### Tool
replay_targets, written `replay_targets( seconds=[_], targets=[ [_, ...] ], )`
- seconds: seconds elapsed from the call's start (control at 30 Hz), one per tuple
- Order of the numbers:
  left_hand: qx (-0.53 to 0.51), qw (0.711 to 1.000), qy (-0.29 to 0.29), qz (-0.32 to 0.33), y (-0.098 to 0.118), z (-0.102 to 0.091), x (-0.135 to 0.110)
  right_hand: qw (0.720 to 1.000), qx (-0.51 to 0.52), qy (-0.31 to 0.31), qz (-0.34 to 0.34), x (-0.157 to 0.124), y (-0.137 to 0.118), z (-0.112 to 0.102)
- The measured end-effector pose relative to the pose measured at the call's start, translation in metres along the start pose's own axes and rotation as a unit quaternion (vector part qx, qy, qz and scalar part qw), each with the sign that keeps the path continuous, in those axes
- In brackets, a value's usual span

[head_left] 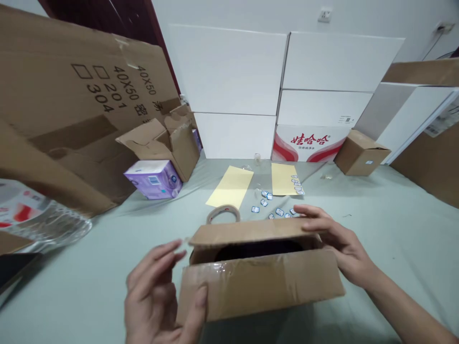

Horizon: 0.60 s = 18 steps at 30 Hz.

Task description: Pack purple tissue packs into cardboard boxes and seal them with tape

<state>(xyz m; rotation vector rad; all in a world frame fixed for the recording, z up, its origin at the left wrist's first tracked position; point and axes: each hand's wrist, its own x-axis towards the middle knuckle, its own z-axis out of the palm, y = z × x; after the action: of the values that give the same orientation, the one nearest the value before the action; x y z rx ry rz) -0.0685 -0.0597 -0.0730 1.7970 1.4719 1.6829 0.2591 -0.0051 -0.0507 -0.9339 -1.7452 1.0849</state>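
A brown cardboard box (261, 286) is in front of me, its top flaps partly raised over a dark gap. Something dark shows inside, too shadowed to make out. My right hand (342, 246) grips the right end, fingers on the back flap and the thumb side hidden. At the left end, my left hand (158, 291) has its fingers spread off the box, while its thumb touches the front panel. A small clear scrap, perhaps tape, shows near those fingertips. Behind the box lie a tape roll (223, 209) and several small blue-edged labels (264, 202).
Two yellow sheets (233, 186) lie farther back, the right one carrying labels. A purple pack (154, 179) sits by an open carton (182, 148) at left. Stacked white boxes (233, 71) stand behind, with a small brown box (360, 153) at right. Wrapped bottles (53, 224) are far left.
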Motion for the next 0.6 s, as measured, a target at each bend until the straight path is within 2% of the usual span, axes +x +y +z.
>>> replay_targets(
  seconds=[0.03, 0.13, 0.23, 0.3, 0.37, 0.43, 0.47, 0.53, 0.6],
  targets=[
    [0.022, 1.0, 0.005, -0.007, 0.001, 0.003, 0.001, 1.0, 0.003, -0.012, -0.014, -0.002, 0.001, -0.004],
    [0.042, 0.994, -0.087, -0.053, 0.009, 0.007, 0.003, 0.999, -0.007, -0.051, 0.011, -0.01, 0.005, -0.009],
    [0.004, 0.983, -0.159, -0.094, 0.014, 0.001, 0.008, 0.996, -0.062, -0.029, 0.05, -0.018, 0.004, -0.004],
    [-0.045, 0.976, -0.18, -0.118, 0.009, -0.007, 0.018, 0.994, -0.094, -0.017, 0.055, -0.023, 0.003, 0.0],
    [-0.082, 0.975, -0.159, -0.131, -0.005, -0.016, 0.032, 0.991, -0.121, -0.012, 0.059, -0.029, 0.004, 0.001],
    [-0.041, 0.986, -0.127, -0.102, -0.025, -0.024, 0.048, 0.986, -0.152, -0.006, 0.061, -0.035, 0.01, 0.0],
    [0.009, 0.989, -0.13, -0.074, -0.036, -0.027, 0.054, 0.985, -0.164, -0.001, 0.059, -0.038, 0.015, 0.0],
    [0.108, 0.975, -0.193, -0.018, -0.057, -0.028, 0.062, 0.983, -0.175, 0.017, 0.05, -0.043, 0.025, -0.002],
    [0.153, 0.948, -0.278, 0.029, -0.075, -0.022, 0.065, 0.985, -0.164, 0.04, 0.03, -0.043, 0.034, -0.002]
  ],
)
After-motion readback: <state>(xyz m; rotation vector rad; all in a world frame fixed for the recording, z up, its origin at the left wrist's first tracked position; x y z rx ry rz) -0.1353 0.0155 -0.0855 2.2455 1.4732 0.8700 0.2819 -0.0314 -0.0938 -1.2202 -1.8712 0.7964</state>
